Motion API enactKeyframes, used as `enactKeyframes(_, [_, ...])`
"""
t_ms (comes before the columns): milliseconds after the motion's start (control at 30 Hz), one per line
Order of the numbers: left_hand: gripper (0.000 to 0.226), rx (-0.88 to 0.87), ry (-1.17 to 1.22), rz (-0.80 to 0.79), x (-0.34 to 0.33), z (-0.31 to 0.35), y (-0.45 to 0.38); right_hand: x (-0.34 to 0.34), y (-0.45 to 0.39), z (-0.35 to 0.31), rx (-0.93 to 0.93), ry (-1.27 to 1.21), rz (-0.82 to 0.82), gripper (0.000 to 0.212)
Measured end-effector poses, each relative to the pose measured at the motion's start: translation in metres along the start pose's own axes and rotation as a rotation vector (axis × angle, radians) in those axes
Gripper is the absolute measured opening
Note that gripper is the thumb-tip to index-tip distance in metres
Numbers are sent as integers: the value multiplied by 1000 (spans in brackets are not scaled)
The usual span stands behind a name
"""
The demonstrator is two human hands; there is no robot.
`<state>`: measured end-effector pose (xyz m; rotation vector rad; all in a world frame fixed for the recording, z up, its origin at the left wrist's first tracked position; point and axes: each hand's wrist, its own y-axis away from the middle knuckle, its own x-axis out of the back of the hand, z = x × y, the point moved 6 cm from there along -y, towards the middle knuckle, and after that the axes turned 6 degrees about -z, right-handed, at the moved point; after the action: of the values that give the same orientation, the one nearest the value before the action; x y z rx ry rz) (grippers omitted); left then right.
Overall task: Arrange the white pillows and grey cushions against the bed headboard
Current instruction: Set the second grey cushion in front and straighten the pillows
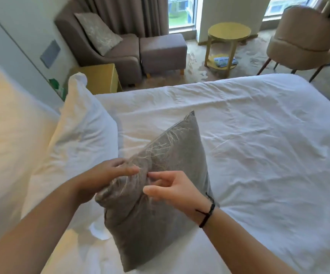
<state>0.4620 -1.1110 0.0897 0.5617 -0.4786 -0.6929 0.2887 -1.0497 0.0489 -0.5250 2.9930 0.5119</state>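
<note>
A grey cushion with pale thread-like embroidery stands on edge on the white bed, in front of me. My left hand grips its near top corner, the fabric bunched under the fingers. My right hand, a black cord at the wrist, touches the cushion's face just right of that corner with relaxed fingers. Two white pillows lean at the left: a near one and one behind it. A second grey patterned cushion sits on the armchair at the far left.
Beyond the bed stand a brown armchair with a footstool, a yellow round side table, a beige chair and a yellow bedside cabinet. Curtains and windows line the far wall.
</note>
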Motion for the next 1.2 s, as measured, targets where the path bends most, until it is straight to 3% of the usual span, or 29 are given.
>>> enactKeyframes(67, [52,45,-105,-49,-5,-21,15,24,-13,-8,55,539,92,59])
enactKeyframes(133, [63,74,-280,-2,-12,-39,24,44,-31,-19,80,996,107,81])
enactKeyframes(233, [76,90,-484,54,-16,-56,34,58,-66,-22,61,1498,-76,118])
enactKeyframes(300, [75,66,-530,13,-21,-63,40,52,-86,-22,8,1696,-262,126])
enactKeyframes(333, [74,57,-547,18,-22,-66,41,46,-94,-24,-16,1762,-342,117])
enactKeyframes(400, [65,76,-545,85,-17,-73,42,27,-106,-32,-32,1853,-426,65])
enactKeyframes(467, [41,133,-532,157,-8,-78,43,9,-113,-40,-26,1864,-439,27])
enactKeyframes(567, [6,172,-551,257,11,-83,48,-3,-119,-56,-20,1846,-436,8])
enactKeyframes(667, [22,138,-488,368,44,-77,63,-18,-128,-101,148,1861,-372,18])
enactKeyframes(800, [35,-3,-395,519,91,-44,86,-39,-155,-195,386,1954,-164,19])
enactKeyframes(867, [44,-80,-361,597,108,-29,89,-50,-168,-241,501,1879,-44,25])
enactKeyframes(933, [47,-115,-380,665,121,-23,83,-65,-178,-259,563,1689,37,16])
enactKeyframes(1000, [41,-113,-398,708,131,-29,72,-92,-199,-229,429,1594,-3,32])
enactKeyframes(1100, [24,-21,-356,706,132,-66,54,-129,-224,-114,-45,1307,-237,65])
enactKeyframes(1200, [27,91,-363,671,139,-128,53,-153,-235,-28,-347,737,-115,98])
